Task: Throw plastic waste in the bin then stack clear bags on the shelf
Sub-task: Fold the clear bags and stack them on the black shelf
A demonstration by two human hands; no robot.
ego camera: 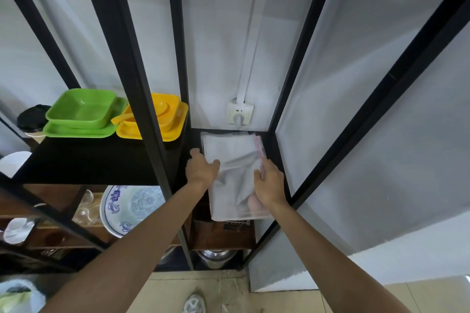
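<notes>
Nearest, 6 o'clock: floor tiles and a shoe (194, 304).

Left hand (201, 169): at the left edge of the clear bags (230, 175), fingers (195, 154) loosely spread and pressing the edge; nothing is pinched.

Right hand (270, 184): at the right edge, thumb tucked under the plastic and fingers on top, holding the upper sheets. This looks the nearer, controlling hand.

Clear bags: a flat pile on the black shelf (273, 150) in the narrow right bay, long axis running 6 to 12 o'clock, near end overhanging the shelf front, top layer rumpled. Judged step: squaring the pile by pushing toward 12 o'clock.

Obstructions: frame post (178, 114) close at 9 o'clock; another at 3 o'clock.

Beyond, 12 o'clock: wall socket (240, 112).

At 10 o'clock: yellow dishes (175, 122), green dishes (81, 112).

No bin in view.
</notes>
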